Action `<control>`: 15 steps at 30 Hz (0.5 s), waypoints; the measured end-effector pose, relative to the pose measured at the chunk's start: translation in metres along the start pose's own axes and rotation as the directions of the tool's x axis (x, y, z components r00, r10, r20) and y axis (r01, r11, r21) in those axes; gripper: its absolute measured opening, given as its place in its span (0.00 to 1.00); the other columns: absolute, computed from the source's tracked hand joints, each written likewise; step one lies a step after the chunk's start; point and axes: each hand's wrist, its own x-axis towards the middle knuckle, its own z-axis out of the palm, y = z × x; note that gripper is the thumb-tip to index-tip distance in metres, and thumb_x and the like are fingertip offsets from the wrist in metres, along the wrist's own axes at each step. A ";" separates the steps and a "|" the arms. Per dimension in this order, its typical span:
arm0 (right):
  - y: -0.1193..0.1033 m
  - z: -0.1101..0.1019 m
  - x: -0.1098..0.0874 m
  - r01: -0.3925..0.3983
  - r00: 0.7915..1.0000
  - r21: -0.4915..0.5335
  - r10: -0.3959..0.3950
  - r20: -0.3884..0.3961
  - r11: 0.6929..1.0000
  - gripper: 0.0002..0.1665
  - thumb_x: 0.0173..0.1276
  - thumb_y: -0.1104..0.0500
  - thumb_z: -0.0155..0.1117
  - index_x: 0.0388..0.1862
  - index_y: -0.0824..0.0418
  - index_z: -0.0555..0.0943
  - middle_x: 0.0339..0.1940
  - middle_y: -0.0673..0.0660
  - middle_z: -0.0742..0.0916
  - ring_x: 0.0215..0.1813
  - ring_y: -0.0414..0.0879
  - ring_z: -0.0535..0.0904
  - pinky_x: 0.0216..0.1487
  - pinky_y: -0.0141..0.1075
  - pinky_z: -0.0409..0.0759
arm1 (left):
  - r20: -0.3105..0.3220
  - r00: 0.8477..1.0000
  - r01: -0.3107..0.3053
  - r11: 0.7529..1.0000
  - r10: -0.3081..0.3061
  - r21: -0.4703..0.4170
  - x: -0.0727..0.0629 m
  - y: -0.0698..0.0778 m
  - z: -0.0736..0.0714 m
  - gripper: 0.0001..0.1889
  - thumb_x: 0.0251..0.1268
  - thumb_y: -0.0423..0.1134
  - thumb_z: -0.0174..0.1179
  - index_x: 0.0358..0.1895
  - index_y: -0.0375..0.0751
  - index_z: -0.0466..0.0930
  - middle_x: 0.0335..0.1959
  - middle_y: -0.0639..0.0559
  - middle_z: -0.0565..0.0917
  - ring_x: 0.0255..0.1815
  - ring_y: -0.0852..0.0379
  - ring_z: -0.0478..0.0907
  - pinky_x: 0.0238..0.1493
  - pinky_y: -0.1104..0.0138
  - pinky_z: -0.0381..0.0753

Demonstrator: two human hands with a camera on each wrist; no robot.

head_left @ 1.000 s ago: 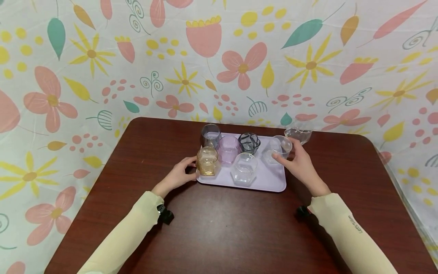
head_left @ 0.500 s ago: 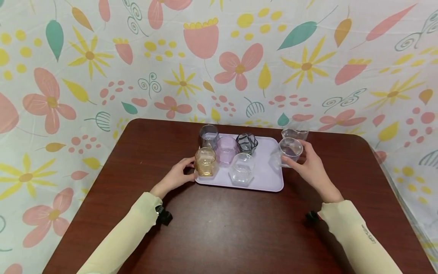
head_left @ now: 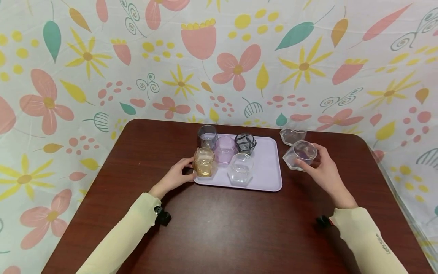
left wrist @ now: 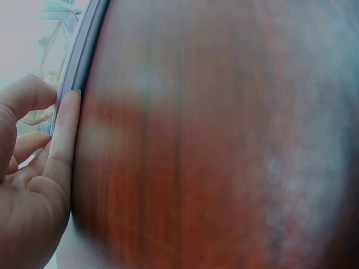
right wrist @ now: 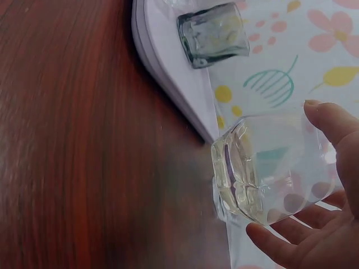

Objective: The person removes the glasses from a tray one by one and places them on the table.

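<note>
My right hand (head_left: 323, 167) holds a clear drinking glass (head_left: 302, 155) with a hexagonal base, just off the tray's right side. The right wrist view shows the thumb and fingers round this clear glass (right wrist: 275, 168). At the left, my left hand (head_left: 174, 175) grips the left rim of a lilac tray (head_left: 268, 163), beside an amber glass (head_left: 204, 163). In the left wrist view its fingers (left wrist: 61, 134) lie against the rim. The tray also bears a grey glass (head_left: 207, 136), a pink glass (head_left: 225, 150), a dark faceted glass (head_left: 245, 144) and a clear glass (head_left: 240, 169).
Another clear glass (head_left: 292, 136) stands on the brown table (head_left: 212, 224) behind the held one, near the back edge. A flower-patterned cloth (head_left: 137, 57) hangs behind the table.
My right hand has carried the clear glass rightward, from over the tray to beyond its right edge. My left hand has stayed at the tray's left rim.
</note>
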 end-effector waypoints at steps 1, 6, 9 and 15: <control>0.002 -0.002 -0.001 -0.003 1.000 -0.001 0.003 -0.003 1.000 0.46 0.67 0.58 0.77 0.76 0.68 0.63 0.62 0.71 0.78 0.48 0.35 0.80 0.47 0.11 0.72 | 0.002 1.000 0.004 1.000 -0.004 -0.004 0.000 0.000 0.000 0.36 0.67 0.30 0.67 0.77 0.31 0.66 0.69 0.34 0.74 0.66 0.37 0.74 0.45 0.63 0.88; 0.008 -0.009 -0.004 -0.023 1.000 0.002 0.023 -0.012 1.000 0.46 0.67 0.59 0.76 0.76 0.68 0.62 0.63 0.71 0.77 0.45 0.19 0.72 0.46 0.11 0.72 | 0.010 1.000 0.016 1.000 -0.016 -0.003 0.000 -0.001 0.000 0.36 0.67 0.30 0.66 0.78 0.31 0.65 0.70 0.34 0.73 0.67 0.37 0.74 0.44 0.64 0.88; 0.013 -0.013 -0.005 -0.031 0.999 0.007 0.031 -0.018 0.999 0.46 0.68 0.59 0.76 0.76 0.69 0.62 0.63 0.71 0.77 0.45 0.18 0.72 0.44 0.11 0.73 | 0.007 1.000 0.014 1.000 -0.014 -0.002 0.000 -0.001 0.000 0.36 0.67 0.30 0.66 0.77 0.31 0.66 0.70 0.34 0.73 0.67 0.37 0.74 0.44 0.64 0.88; 0.022 -0.021 -0.007 -0.053 0.998 0.007 0.053 -0.015 0.999 0.46 0.69 0.58 0.74 0.77 0.69 0.60 0.62 0.71 0.75 0.44 0.17 0.73 0.39 0.12 0.74 | 0.001 1.000 0.006 1.000 -0.006 -0.020 0.000 -0.001 0.000 0.35 0.67 0.29 0.67 0.77 0.30 0.66 0.69 0.33 0.73 0.66 0.35 0.74 0.44 0.61 0.89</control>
